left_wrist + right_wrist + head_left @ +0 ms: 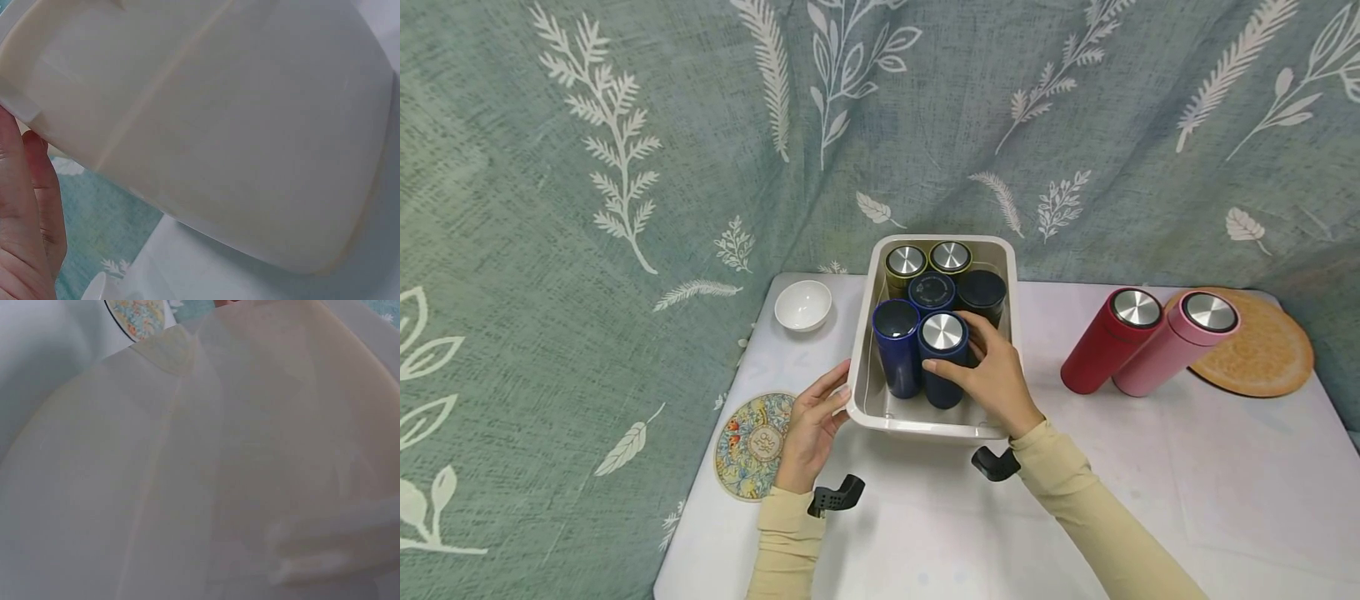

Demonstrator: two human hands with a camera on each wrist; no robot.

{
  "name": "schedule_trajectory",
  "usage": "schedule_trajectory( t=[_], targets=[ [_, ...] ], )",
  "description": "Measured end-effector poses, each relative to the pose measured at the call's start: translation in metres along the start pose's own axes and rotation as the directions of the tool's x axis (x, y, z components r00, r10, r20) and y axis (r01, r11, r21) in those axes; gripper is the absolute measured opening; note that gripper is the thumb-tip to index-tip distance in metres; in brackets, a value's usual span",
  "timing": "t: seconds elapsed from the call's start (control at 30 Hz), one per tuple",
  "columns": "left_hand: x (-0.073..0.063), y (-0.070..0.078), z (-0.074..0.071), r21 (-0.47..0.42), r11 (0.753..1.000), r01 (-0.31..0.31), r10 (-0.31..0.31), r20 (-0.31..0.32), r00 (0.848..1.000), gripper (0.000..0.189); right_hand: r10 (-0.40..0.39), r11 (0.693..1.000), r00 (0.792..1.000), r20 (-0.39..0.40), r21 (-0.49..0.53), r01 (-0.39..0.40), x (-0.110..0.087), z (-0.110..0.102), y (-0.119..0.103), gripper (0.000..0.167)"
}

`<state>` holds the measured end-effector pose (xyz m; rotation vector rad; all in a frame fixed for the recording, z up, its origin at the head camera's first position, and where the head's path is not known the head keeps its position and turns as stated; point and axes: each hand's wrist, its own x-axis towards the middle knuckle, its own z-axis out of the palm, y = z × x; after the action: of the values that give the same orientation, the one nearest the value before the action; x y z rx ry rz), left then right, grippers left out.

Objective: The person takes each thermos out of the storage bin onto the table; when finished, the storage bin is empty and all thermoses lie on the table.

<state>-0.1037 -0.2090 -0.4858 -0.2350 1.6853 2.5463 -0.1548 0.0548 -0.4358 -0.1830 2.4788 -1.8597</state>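
Observation:
A light beige plastic bin [891, 423] holds several upright thermos bottles. My right hand [996, 371] grips a dark blue thermos bottle [943, 383] with a silver lid at the bin's near end, thumb on its near side and fingers round the right. Beside it stands a glossy blue thermos bottle [898, 358]. At the bin's left rim, my left hand [816, 425] holds the edge, its thumb overlapping the rim. The left wrist view shows its fingers [44, 194] along the bin's outer wall. The bin wall [187, 469] fills the right wrist view, hiding the right hand there.
Red [1097, 350] and pink [1172, 350] thermos bottles stand to the right, by a round orange-patterned mat [1273, 350]. Left of the bin are a white bowl [803, 306] and a floral round mat [741, 454]. A patterned green curtain [925, 183] hangs behind the table.

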Motion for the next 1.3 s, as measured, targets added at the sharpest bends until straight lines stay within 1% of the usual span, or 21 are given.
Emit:
schedule_trajectory(
  t=[0.27,0.47,0.63,0.9,1.13,1.3],
  targets=[
    [-0.0004,0.0011,0.0008,0.000,1.000,0.013,-0.013,-0.006,1.000,0.054,-0.003,1.000,1.000,0.001,-0.012,0.003,0.0004,-0.0001,0.0000,0.081],
    [0.0019,-0.0012,-0.0005,0.017,1.000,-0.009,0.009,0.013,1.000,0.054,-0.009,1.000,1.000,0.006,-0.024,0.009,0.0002,-0.0011,0.0017,0.084],
    [0.0020,-0.0014,-0.0017,0.014,1.000,-0.016,0.016,0.019,1.000,0.052,0.001,0.999,1.000,0.025,-0.038,0.000,-0.0008,-0.0016,0.0015,0.084],
    [0.0008,0.0014,0.0006,0.008,1.000,-0.003,0.003,-0.007,1.000,0.054,0.039,0.999,0.998,0.055,-0.029,-0.037,-0.0037,-0.0026,-0.0026,0.084],
    [0.0004,0.0027,0.0007,0.018,1.000,-0.004,0.004,-0.003,1.000,0.055,0.028,0.999,0.998,0.064,-0.027,-0.027,-0.0057,-0.0036,-0.0028,0.084],
    [-0.0001,0.0034,0.0014,0.030,1.000,-0.002,0.002,-0.014,1.000,0.055,0.008,1.000,0.998,0.066,-0.014,-0.007,-0.0079,-0.0042,-0.0031,0.083]
  ],
)
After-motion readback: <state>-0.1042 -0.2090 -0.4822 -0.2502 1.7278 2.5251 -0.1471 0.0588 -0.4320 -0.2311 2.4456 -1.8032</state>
